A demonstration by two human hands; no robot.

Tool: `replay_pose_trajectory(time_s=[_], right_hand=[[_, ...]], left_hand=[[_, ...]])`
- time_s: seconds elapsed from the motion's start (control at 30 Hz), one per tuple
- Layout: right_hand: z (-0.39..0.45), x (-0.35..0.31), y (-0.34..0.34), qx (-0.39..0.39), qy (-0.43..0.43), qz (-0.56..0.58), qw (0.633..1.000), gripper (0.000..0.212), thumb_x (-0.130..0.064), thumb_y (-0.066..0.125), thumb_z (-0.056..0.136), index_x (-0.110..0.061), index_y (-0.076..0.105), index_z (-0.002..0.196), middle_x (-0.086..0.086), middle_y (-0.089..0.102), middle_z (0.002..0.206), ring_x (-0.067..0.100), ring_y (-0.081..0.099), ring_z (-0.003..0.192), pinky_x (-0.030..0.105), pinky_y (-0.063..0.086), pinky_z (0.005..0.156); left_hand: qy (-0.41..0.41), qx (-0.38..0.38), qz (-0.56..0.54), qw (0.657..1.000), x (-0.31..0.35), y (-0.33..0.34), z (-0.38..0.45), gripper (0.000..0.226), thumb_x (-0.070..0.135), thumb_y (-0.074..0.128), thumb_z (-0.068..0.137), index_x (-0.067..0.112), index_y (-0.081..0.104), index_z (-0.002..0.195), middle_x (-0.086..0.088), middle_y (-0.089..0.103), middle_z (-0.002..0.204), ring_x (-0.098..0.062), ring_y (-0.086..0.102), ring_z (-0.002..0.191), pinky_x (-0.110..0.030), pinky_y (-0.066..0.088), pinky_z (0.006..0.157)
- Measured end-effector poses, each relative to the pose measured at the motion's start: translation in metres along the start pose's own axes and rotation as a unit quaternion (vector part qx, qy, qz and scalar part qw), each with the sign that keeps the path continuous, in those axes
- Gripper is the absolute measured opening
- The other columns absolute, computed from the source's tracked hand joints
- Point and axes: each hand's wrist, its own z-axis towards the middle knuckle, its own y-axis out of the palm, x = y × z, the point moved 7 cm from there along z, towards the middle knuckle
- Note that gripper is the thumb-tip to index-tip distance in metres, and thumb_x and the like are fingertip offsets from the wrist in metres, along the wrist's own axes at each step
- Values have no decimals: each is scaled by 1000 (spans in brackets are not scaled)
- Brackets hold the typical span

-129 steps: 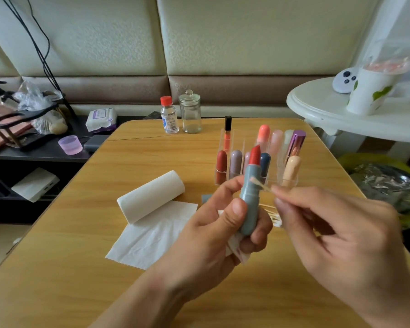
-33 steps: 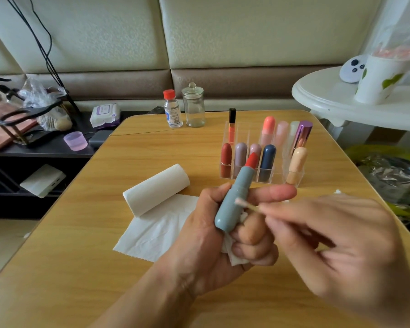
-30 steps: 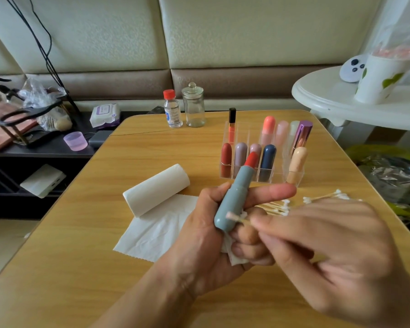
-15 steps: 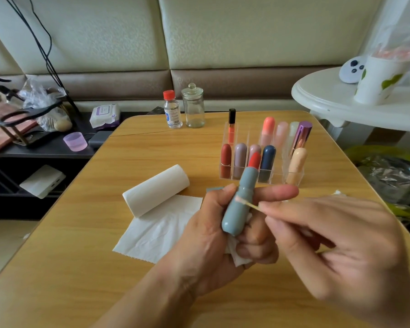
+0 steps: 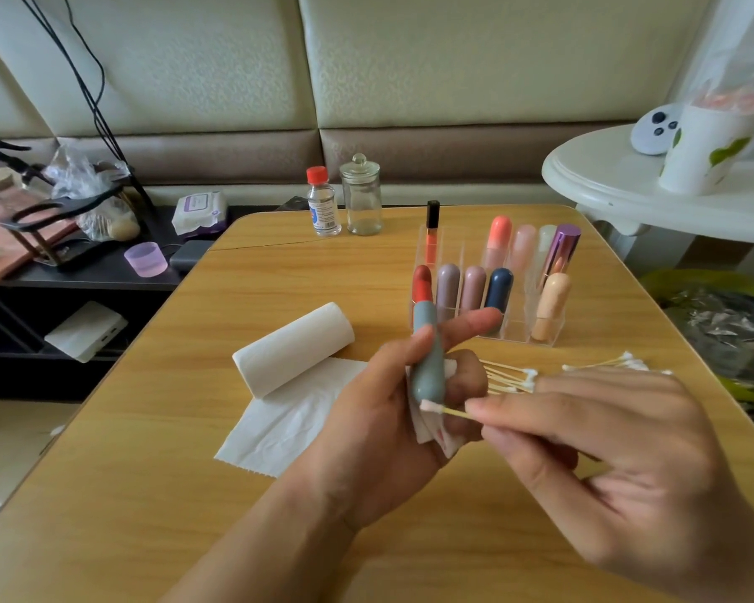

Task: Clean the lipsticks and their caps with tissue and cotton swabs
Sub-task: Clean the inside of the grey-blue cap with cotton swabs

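Observation:
My left hand (image 5: 379, 433) grips an uncapped grey-blue lipstick (image 5: 427, 363) upright, its red tip in front of the organizer, with a crumpled bit of tissue tucked under the fingers. My right hand (image 5: 619, 467) pinches a cotton swab (image 5: 447, 411) whose white tip touches the bottom end of the lipstick tube. A tissue roll (image 5: 292, 348) with a torn sheet (image 5: 288, 422) lies on the wooden table (image 5: 149, 493) to the left. Several loose cotton swabs (image 5: 601, 365) lie behind my right hand. A clear organizer (image 5: 514, 332) holds several capped lipsticks.
A small red-capped bottle (image 5: 323, 202) and a glass jar (image 5: 361, 195) stand at the table's far edge. A white side table (image 5: 627, 198) with a cup is at the right. A dark shelf (image 5: 83, 276) with clutter sits left of the table.
The swab tip has slid from the middle of the lipstick tube down to its bottom end. My left hand still grips the lipstick, now a little more upright.

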Motion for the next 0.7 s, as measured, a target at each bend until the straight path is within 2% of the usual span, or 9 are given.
replay_pose_trajectory(time_s=[0.07,0.17,0.3,0.37,0.5,0.57,0.63,0.7], right_hand=[[1,-1,-1,11,-1,7,1000,13,-18,69,89,-13,79,95,-11,65,73,-2,52,63,19,45,60],[1,-1,1,28,3,6,1000,15,-19,68,90,-13,78,99,-7,73,79,5,63,62,26,50,56],[-1,0,1,52,26,-2,998,15,-20,68,92,-14,78,102,-5,76,84,9,70,66,32,53,53],[-1,-2,5,27,15,9,999,15,-20,69,91,-16,79,101,-5,75,80,11,67,63,32,51,52],[2,4,5,23,51,43,998,15,-21,68,92,-19,77,104,-7,75,84,6,69,68,29,54,56],[2,2,6,4,43,40,998,14,-22,65,93,-17,78,99,-8,74,85,8,68,68,29,52,56],[1,2,8,-1,56,70,996,19,-28,55,100,-21,71,94,-17,69,83,6,64,65,24,49,57],[-3,10,10,33,134,170,976,26,-45,39,105,-30,55,91,-18,54,74,8,50,56,27,42,52]], left_hand=[[-14,-8,-19,1000,-2,1,-1,60,33,41,90,-4,48,137,-3,35,70,-13,37,61,-26,38,64],[-22,-30,-32,999,-4,5,-4,67,35,38,88,-7,42,141,-4,44,72,-15,40,62,-28,36,67],[-33,-55,-47,997,-8,11,-4,68,36,46,86,-7,44,139,-4,35,67,-14,43,63,-27,38,68],[-28,-54,-38,997,-9,11,-4,67,37,45,87,-6,45,139,-2,45,69,-13,46,66,-27,40,70],[-21,-48,-32,998,-9,13,-3,63,37,46,89,-4,50,136,-7,46,79,-15,49,74,-24,46,73],[-14,-43,-37,998,-9,12,-1,60,36,41,90,-4,53,133,-3,48,74,-13,54,69,-23,48,71],[-7,-21,-42,999,-9,7,1,58,36,38,89,-1,59,129,-1,36,69,-11,46,63,-25,44,71],[8,-12,-65,998,-6,5,2,55,37,40,88,3,63,124,-2,32,72,-13,39,62,-27,37,69]])
